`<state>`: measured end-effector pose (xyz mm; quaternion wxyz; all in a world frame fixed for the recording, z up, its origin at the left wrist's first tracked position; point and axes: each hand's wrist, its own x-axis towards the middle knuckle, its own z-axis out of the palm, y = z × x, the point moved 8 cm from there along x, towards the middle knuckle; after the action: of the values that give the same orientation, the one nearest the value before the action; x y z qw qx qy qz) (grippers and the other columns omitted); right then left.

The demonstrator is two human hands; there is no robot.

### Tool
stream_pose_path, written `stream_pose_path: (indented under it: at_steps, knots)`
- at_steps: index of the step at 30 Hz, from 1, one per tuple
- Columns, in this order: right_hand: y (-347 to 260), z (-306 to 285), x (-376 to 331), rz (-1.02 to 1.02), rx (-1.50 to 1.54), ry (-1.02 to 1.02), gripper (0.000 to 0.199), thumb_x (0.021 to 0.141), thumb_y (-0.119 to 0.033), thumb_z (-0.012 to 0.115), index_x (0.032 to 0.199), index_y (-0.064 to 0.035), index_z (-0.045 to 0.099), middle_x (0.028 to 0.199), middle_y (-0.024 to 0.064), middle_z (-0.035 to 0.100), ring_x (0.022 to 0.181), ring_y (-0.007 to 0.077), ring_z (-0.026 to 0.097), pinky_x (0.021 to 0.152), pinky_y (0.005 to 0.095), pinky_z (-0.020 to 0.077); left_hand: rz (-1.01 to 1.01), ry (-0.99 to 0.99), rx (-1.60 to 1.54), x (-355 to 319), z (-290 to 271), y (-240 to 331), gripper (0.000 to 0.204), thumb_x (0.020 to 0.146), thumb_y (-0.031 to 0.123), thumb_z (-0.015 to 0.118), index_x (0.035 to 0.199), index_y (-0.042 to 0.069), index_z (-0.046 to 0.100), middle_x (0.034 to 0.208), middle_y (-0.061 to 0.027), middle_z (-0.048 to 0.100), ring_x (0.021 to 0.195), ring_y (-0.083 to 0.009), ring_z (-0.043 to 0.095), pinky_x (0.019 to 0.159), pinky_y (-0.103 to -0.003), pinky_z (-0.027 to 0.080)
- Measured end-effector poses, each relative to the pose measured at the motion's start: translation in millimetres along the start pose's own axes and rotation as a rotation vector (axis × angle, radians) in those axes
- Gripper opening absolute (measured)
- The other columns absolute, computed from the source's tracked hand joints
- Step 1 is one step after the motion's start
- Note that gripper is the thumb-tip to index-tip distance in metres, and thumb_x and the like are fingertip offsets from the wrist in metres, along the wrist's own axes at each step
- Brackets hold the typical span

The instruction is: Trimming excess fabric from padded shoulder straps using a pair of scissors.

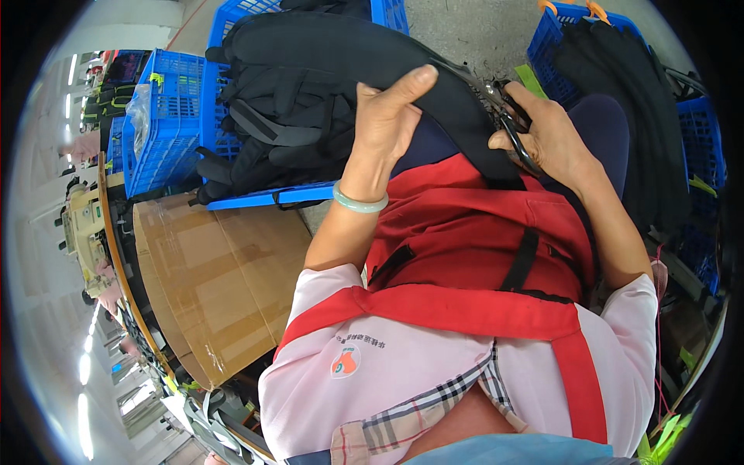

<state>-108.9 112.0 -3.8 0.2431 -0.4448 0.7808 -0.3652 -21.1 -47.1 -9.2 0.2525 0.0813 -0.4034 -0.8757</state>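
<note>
A long, curved black padded strap runs from the blue crate at upper left across to my lap. My left hand grips its lower edge, thumb on top and the other fingers mostly hidden beneath. In my right hand is a pair of scissors with black handles. Their blades point up and left along the strap's edge, close to the left thumb. Whether the blades touch the fabric I cannot tell. The strap's near end rests on my red apron.
Black straps and bag parts fill a blue crate ahead on the left; another blue crate stands beside it. A cardboard box is near my left arm. Black pieces hang over blue crates at right. Sewing machines line the far left.
</note>
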Motion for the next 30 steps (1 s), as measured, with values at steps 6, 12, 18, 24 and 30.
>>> stream_pose_path:
  at_steps: [6,12,18,24,30]
  knots:
    - [4.8,0.7,3.8,0.006,0.058,-0.043,0.062,0.07,-0.048,0.078,0.098,0.0,0.049,0.067,0.0115,0.045,0.063,0.0245,0.045,0.06,0.0364,0.0405,-0.022,-0.077,-0.015,0.0,6.8,-9.9,0.016,0.082,-0.008,0.066,0.095,0.002,0.067,0.091,-0.0074,0.069,0.082,-0.0157,0.068,0.078,-0.03,0.056]
    - [-1.2,4.2,1.2,0.011,-0.013,-0.105,0.075,0.064,-0.045,0.082,0.108,-0.0011,0.04,0.072,0.0133,0.043,0.066,0.0293,0.043,0.063,0.0368,0.0404,-0.012,-0.057,-0.058,-0.5,5.0,-8.2,0.016,0.083,-0.007,0.066,0.096,0.002,0.066,0.091,-0.0071,0.069,0.084,-0.0159,0.067,0.079,-0.03,0.055]
    - [13.9,15.1,4.3,0.063,0.116,-0.13,0.064,0.071,-0.05,0.077,0.098,-0.0006,0.047,0.069,0.0064,0.039,0.064,0.0151,0.041,0.057,0.0323,0.0381,-0.039,-0.07,-0.05,0.9,4.3,-12.8,0.017,0.083,-0.007,0.066,0.096,0.003,0.066,0.092,-0.0067,0.069,0.084,-0.0158,0.067,0.08,-0.031,0.055]
    - [2.7,6.8,4.4,-0.052,0.109,-0.036,0.054,0.077,-0.047,0.074,0.088,-0.0002,0.049,0.063,0.0103,0.045,0.06,0.0225,0.041,0.058,0.0345,0.0393,-0.053,-0.109,-0.022,-0.3,6.0,-17.2,0.016,0.083,-0.006,0.065,0.098,0.002,0.065,0.093,-0.0073,0.068,0.086,-0.0171,0.067,0.081,-0.033,0.055]
    - [4.0,2.4,3.1,-0.038,0.102,-0.026,0.056,0.075,-0.046,0.076,0.094,0.0001,0.051,0.068,0.01,0.049,0.063,0.0247,0.044,0.061,0.0349,0.0411,0.027,-0.061,-0.102,2.4,4.4,4.0,0.014,0.084,-0.004,0.065,0.097,0.002,0.066,0.094,-0.0085,0.069,0.087,-0.0189,0.067,0.082,-0.035,0.055]
